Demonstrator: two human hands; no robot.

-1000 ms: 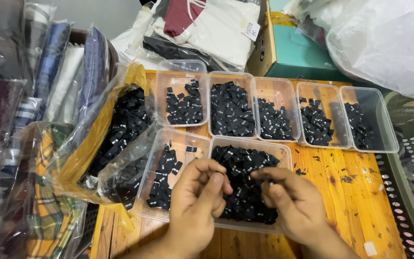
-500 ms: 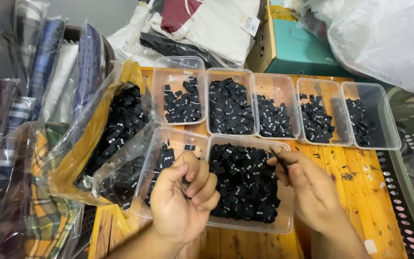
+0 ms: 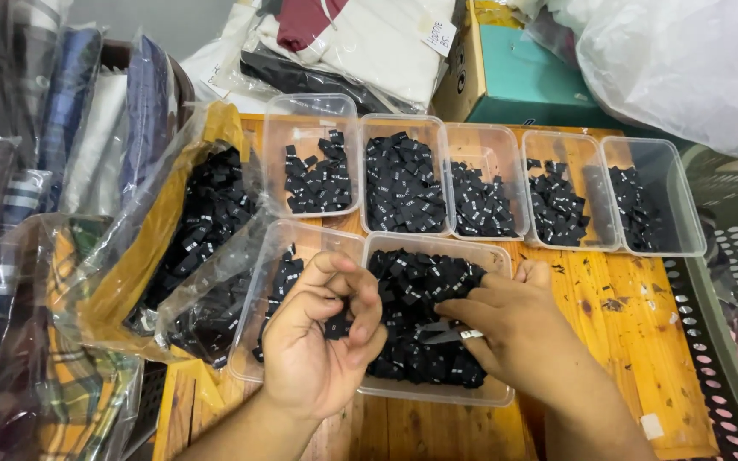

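My left hand (image 3: pixel 318 346) hovers over the near edge of two clear trays, fingers curled around a small black fabric label (image 3: pixel 335 327). My right hand (image 3: pixel 518 333) lies in the larger near tray (image 3: pixel 437 395), which is heaped with black labels (image 3: pixel 416 282). Its fingertips pinch one label (image 3: pixel 465 335) at the pile's middle. A smaller near tray (image 3: pixel 254 341) holding fewer labels is partly hidden by my left hand.
Several clear trays of black labels line the back, from the left one (image 3: pixel 309 115) to the right one (image 3: pixel 672 205). A plastic bag of labels (image 3: pixel 202 226) slumps at left beside bagged clothes (image 3: pixel 53 128). Teal box (image 3: pixel 540 81), white bag (image 3: pixel 694 60), wooden table (image 3: pixel 634 341).
My right hand has moved left from the tray's right rim into the pile. My left hand has shifted right and curled tighter over the tray edge.
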